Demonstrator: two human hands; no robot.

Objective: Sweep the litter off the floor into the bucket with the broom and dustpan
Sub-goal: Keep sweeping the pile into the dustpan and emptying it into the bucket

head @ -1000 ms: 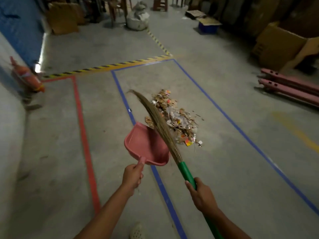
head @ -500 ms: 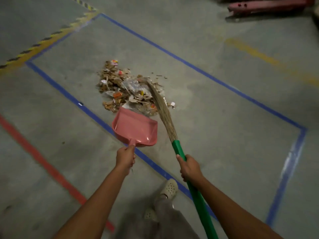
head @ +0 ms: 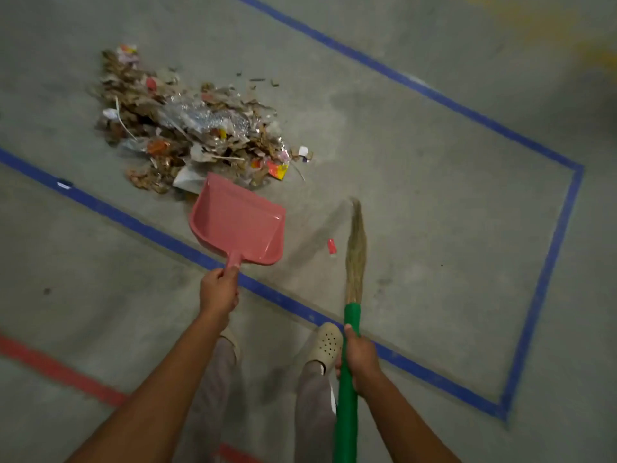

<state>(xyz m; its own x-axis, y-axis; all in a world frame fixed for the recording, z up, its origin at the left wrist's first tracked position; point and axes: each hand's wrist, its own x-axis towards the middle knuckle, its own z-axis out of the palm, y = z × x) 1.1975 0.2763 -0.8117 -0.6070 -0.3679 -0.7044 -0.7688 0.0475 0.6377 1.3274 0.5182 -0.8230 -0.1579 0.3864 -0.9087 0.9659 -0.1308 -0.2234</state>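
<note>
Here, grip of left hand (head: 218, 290) round dustpan (head: 238, 218) handle, of right hand (head: 360, 359) round broom (head: 352, 317); litter (head: 187, 125) print illegible.

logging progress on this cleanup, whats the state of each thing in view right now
litter pile, heaped, not yet swept up
dustpan, empty, mouth facing the pile
broom, bristles clear of the pile, right of the dustpan
red scrap, lying alone between dustpan and broom
left hand, grips the dustpan handle
right hand, grips the green broom handle
</note>
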